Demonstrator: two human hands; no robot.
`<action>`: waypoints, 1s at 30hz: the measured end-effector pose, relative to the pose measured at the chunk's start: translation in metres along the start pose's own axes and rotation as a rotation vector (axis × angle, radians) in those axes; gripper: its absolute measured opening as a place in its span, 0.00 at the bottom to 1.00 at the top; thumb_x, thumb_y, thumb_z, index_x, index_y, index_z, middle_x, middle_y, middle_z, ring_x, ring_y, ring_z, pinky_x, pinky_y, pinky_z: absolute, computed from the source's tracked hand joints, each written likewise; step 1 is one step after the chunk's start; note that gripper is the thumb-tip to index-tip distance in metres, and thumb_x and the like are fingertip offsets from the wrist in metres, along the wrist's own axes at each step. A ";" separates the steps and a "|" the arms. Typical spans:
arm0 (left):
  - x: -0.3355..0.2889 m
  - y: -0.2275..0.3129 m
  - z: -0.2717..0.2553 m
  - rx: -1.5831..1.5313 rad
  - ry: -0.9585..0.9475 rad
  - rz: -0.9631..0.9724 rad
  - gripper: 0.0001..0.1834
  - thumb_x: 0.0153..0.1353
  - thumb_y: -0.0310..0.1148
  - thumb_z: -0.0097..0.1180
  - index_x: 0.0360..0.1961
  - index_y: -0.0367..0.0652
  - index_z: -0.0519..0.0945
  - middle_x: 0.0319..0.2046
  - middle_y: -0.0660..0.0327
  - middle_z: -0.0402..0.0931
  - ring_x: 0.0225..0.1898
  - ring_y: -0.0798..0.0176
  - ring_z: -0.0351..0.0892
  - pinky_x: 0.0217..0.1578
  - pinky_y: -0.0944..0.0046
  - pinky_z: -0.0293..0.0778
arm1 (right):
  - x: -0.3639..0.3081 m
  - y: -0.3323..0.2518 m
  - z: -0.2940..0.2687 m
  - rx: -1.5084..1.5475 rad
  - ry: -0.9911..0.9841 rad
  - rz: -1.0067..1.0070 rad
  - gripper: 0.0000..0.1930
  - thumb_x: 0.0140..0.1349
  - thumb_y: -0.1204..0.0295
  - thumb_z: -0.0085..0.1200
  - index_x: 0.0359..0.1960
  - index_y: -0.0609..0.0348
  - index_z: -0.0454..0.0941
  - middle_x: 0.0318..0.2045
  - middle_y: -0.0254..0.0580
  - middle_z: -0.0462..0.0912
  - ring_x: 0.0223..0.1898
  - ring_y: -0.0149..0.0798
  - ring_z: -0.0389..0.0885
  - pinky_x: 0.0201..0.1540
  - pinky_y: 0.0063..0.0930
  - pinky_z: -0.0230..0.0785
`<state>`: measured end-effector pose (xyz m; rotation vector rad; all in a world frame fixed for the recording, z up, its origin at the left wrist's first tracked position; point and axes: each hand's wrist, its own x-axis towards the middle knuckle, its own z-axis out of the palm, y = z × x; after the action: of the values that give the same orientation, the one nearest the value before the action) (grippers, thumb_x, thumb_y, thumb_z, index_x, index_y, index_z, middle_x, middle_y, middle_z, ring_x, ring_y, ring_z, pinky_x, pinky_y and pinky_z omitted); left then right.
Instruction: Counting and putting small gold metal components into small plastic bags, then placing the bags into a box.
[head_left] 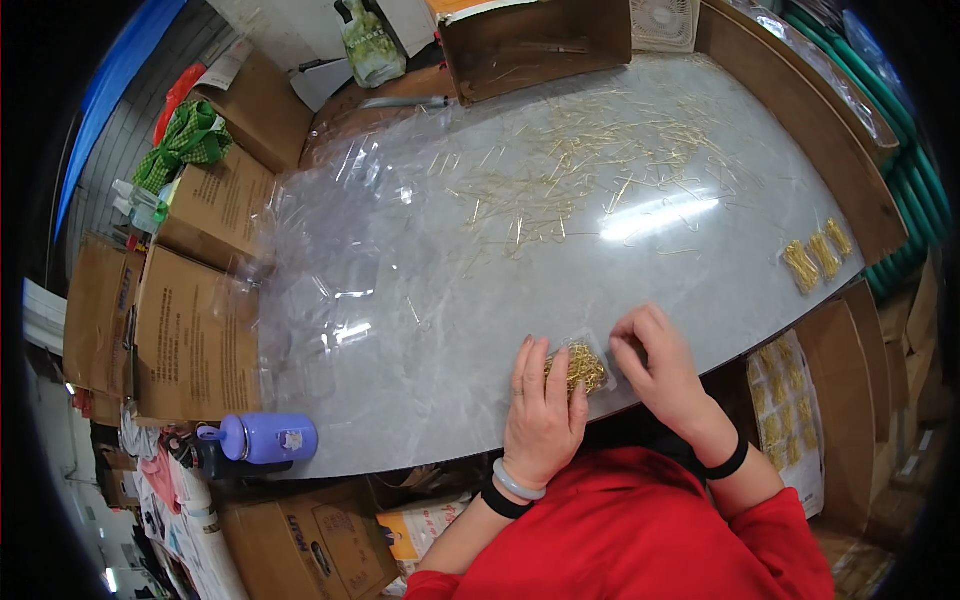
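Note:
A small clear plastic bag (580,369) filled with gold wire hooks lies near the table's front edge. My left hand (543,425) rests flat against its left side, fingers stretched out. Just right of the bag, my right hand (658,362) is curled with thumb and fingertips drawn together; whatever may be between them is too small to make out. Farther back, many loose gold wire hooks (590,150) are scattered over the grey table (480,340). Three gold bundles of hooks (820,255) lie side by side at the right edge.
Clear plastic bags (340,230) spread across the table's left part. A purple bottle (268,438) lies at the front left. Cardboard boxes (200,330) line the left side. An open carton (540,50) stands at the back. Below the right edge, a box holds packed gold bundles (790,400).

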<state>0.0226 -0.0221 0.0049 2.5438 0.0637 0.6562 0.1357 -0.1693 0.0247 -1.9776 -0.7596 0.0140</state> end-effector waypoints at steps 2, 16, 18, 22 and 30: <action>0.000 0.000 0.000 -0.011 0.013 -0.006 0.24 0.66 0.30 0.55 0.60 0.30 0.70 0.63 0.38 0.63 0.67 0.33 0.61 0.65 0.43 0.63 | -0.007 -0.006 -0.001 -0.048 -0.035 -0.057 0.08 0.56 0.78 0.60 0.37 0.60 0.77 0.35 0.43 0.75 0.34 0.46 0.77 0.35 0.36 0.70; -0.001 0.001 -0.001 0.001 -0.002 0.020 0.25 0.63 0.29 0.57 0.60 0.31 0.71 0.63 0.38 0.63 0.66 0.33 0.62 0.64 0.43 0.64 | 0.018 -0.004 0.005 -0.284 0.014 -0.347 0.08 0.54 0.76 0.64 0.35 0.57 0.79 0.35 0.40 0.79 0.38 0.48 0.79 0.40 0.39 0.72; -0.002 -0.001 0.000 0.002 0.003 0.015 0.25 0.63 0.29 0.57 0.60 0.31 0.71 0.63 0.38 0.63 0.66 0.33 0.62 0.64 0.43 0.64 | 0.019 -0.007 0.002 -0.230 0.031 -0.354 0.08 0.54 0.77 0.63 0.34 0.59 0.78 0.37 0.42 0.78 0.39 0.49 0.78 0.42 0.40 0.72; -0.001 -0.001 -0.002 -0.036 0.014 0.008 0.25 0.63 0.29 0.56 0.60 0.30 0.70 0.63 0.39 0.63 0.66 0.33 0.62 0.64 0.43 0.64 | 0.015 -0.014 -0.008 -0.226 -0.020 -0.318 0.08 0.53 0.77 0.64 0.33 0.60 0.77 0.38 0.43 0.78 0.40 0.49 0.77 0.43 0.40 0.72; -0.001 -0.003 -0.002 -0.039 -0.008 0.023 0.26 0.61 0.28 0.56 0.60 0.30 0.70 0.63 0.39 0.62 0.66 0.33 0.62 0.65 0.43 0.64 | 0.004 -0.008 0.002 -0.355 -0.075 -0.417 0.12 0.54 0.75 0.55 0.41 0.59 0.79 0.42 0.43 0.79 0.41 0.47 0.78 0.44 0.38 0.72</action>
<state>0.0209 -0.0186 0.0038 2.5129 0.0180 0.6497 0.1340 -0.1633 0.0317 -2.1163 -1.2821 -0.3154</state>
